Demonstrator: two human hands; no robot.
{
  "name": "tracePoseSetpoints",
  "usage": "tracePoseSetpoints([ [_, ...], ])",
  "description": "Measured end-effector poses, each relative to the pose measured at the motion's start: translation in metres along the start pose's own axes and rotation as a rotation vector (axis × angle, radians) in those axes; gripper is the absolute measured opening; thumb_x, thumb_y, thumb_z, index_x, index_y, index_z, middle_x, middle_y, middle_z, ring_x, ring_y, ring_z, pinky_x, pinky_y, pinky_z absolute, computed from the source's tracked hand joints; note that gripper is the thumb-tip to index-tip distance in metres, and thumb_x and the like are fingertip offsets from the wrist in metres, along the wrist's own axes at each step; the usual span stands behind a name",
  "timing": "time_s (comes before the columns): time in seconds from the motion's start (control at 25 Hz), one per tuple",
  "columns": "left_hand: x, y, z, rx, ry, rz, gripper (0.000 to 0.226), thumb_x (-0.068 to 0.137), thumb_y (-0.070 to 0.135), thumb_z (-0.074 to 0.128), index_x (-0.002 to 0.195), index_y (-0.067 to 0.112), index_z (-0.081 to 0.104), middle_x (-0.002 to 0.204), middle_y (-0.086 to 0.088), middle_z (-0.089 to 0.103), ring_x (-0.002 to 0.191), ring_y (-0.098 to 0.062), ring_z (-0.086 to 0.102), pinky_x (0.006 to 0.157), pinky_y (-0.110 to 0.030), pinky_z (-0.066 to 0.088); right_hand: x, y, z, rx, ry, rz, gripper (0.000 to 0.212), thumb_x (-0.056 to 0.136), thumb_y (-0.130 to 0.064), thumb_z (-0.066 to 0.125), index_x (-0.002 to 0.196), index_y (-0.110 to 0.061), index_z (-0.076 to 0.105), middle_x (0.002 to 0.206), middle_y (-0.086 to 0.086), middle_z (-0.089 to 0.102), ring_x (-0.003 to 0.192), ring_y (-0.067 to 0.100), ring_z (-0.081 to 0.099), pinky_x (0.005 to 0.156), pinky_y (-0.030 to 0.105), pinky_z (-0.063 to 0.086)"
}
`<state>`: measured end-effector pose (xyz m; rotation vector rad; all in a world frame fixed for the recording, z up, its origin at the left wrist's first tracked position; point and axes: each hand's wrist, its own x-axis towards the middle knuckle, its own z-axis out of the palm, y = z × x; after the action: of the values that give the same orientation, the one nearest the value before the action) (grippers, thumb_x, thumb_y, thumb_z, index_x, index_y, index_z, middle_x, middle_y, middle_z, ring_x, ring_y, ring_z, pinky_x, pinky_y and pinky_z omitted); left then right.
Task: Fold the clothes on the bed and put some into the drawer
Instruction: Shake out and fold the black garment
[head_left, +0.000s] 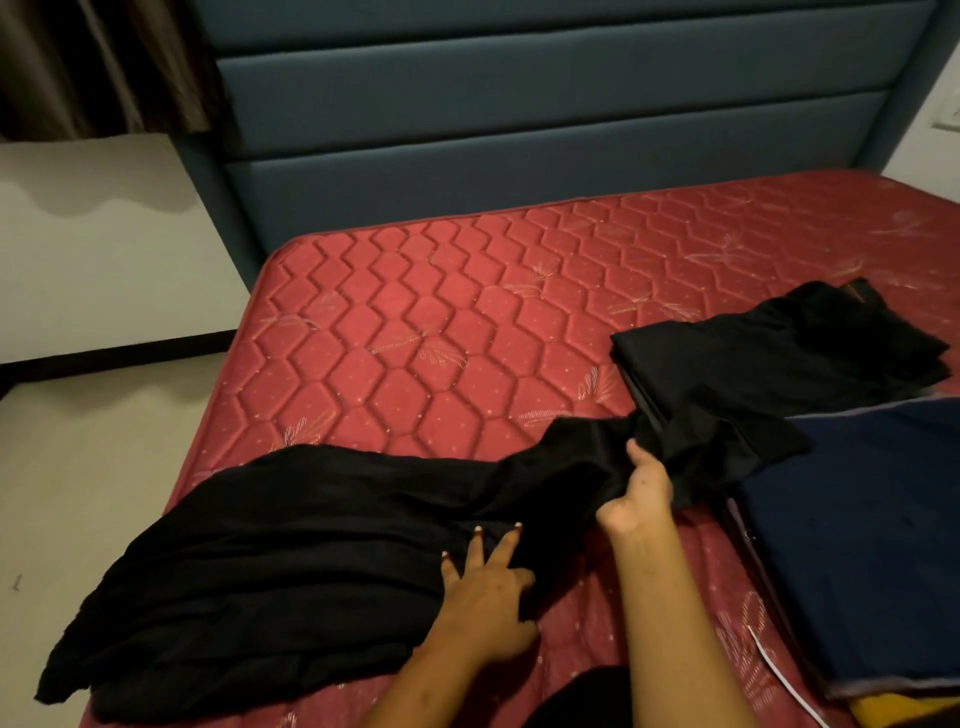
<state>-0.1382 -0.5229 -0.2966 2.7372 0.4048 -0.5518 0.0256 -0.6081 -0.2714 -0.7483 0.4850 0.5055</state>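
Observation:
A long black garment (270, 561) lies stretched across the near part of the red quilted mattress (441, 322), one end hanging over the left edge. My left hand (485, 587) presses flat on its middle with fingers spread. My right hand (641, 491) grips a bunched part of the same garment further right. Behind that hand sits a folded black piece (753, 358). A folded dark navy garment (872, 545) lies at the right edge.
A blue padded headboard (519, 130) stands behind the mattress. White wall and pale floor (78, 493) are on the left, with a brown curtain (93, 62) above. Something yellow (898, 714) shows at the bottom right corner. No drawer is in view.

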Motion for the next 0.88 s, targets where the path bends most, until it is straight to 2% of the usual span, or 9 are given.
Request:
tracePoseSetpoints([
  [0.12,0.004,-0.005,-0.008,-0.147,-0.021,0.042,0.023,0.082,0.048,0.064,0.085,0.027,0.057,0.161,0.013,-0.004,0.148,-0.029,-0.006,0.111,-0.065,0.002,-0.012,-0.011,0.006,0.159,-0.114,-0.093,0.031,0.075,-0.039,0.061,0.079,-0.014,0.078,0.091,0.008,0.074,0.072,0.024,0.072,0.07,0.04,0.059],
  [0.2,0.002,-0.013,-0.016,-0.311,-0.061,0.068,0.026,0.082,0.048,0.066,0.071,0.029,0.051,0.161,0.008,0.011,0.148,-0.023,0.004,0.115,-0.055,0.007,-0.017,-0.016,0.008,0.195,-0.161,-0.145,0.037,0.067,-0.044,0.064,0.088,-0.017,0.079,0.103,0.006,0.073,0.081,0.023,0.072,0.08,0.039,0.057],
  [0.36,-0.023,-0.037,-0.059,-1.338,0.214,0.029,0.014,0.096,0.029,0.053,0.101,0.028,0.065,0.119,-0.001,0.065,0.114,-0.018,0.058,0.089,-0.022,0.046,-0.045,0.014,0.043,-0.221,-0.147,-0.491,0.079,0.08,-0.003,0.069,0.147,-0.022,0.032,0.145,0.004,0.046,0.131,0.022,0.048,0.11,0.039,0.039],
  [0.44,-0.042,-0.074,-0.08,-1.815,0.377,-0.123,0.035,0.097,0.048,0.036,0.116,0.026,0.057,0.113,0.002,0.068,0.101,-0.02,0.064,0.084,-0.034,0.047,-0.077,0.05,0.074,-0.716,-0.578,-0.785,0.088,0.075,0.011,0.056,0.145,-0.031,0.023,0.151,-0.007,0.033,0.139,0.006,0.033,0.116,0.027,0.026],
  [0.52,-0.065,-0.124,-0.087,-2.129,0.477,-0.106,0.058,0.086,0.07,0.027,0.123,0.033,0.052,0.117,-0.002,0.067,0.1,-0.028,0.065,0.088,-0.043,0.045,-0.099,0.091,0.087,-1.275,-1.014,-0.869,0.095,0.071,0.008,0.047,0.145,-0.044,0.017,0.148,-0.012,0.039,0.131,0.0,0.041,0.111,0.023,0.034],
  [0.56,-0.078,-0.146,-0.086,-2.224,0.509,-0.098,0.065,0.079,0.077,0.026,0.125,0.037,0.051,0.118,-0.003,0.067,0.101,-0.032,0.064,0.09,-0.048,0.044,-0.103,0.109,0.086,-1.565,-1.076,-0.915,0.099,0.072,0.003,0.048,0.146,-0.05,0.011,0.143,-0.008,0.05,0.122,0.01,0.051,0.102,0.03,0.044],
  [0.68,-0.112,-0.191,-0.064,-2.322,0.662,-0.169,0.063,0.072,0.077,0.039,0.128,0.048,0.045,0.126,-0.004,0.061,0.109,-0.037,0.061,0.096,-0.053,0.042,-0.104,0.166,0.06,-2.047,-0.927,-1.261,0.107,0.068,-0.005,0.062,0.149,-0.049,0.006,0.125,-0.007,0.063,0.096,0.026,0.061,0.069,0.04,0.05],
  [0.8,-0.122,-0.215,-0.043,-2.257,0.787,-0.335,0.018,0.092,0.041,0.053,0.11,0.038,0.051,0.131,-0.003,0.058,0.096,-0.027,0.063,0.08,-0.038,0.047,-0.095,0.196,0.03,-2.245,-0.753,-1.302,0.106,0.053,-0.01,0.083,0.143,-0.037,0.032,0.113,-0.006,0.07,0.077,0.024,0.064,0.049,0.033,0.049],
  [0.88,-0.122,-0.225,-0.039,-2.133,0.614,-0.474,0.005,0.096,0.025,0.053,0.098,0.029,0.054,0.13,-0.004,0.058,0.09,-0.024,0.063,0.074,-0.034,0.047,-0.085,0.2,0.024,-2.245,-0.7,-1.347,0.082,0.062,-0.008,0.074,0.135,-0.03,0.043,0.107,-0.002,0.072,0.072,0.027,0.064,0.042,0.032,0.047],
])
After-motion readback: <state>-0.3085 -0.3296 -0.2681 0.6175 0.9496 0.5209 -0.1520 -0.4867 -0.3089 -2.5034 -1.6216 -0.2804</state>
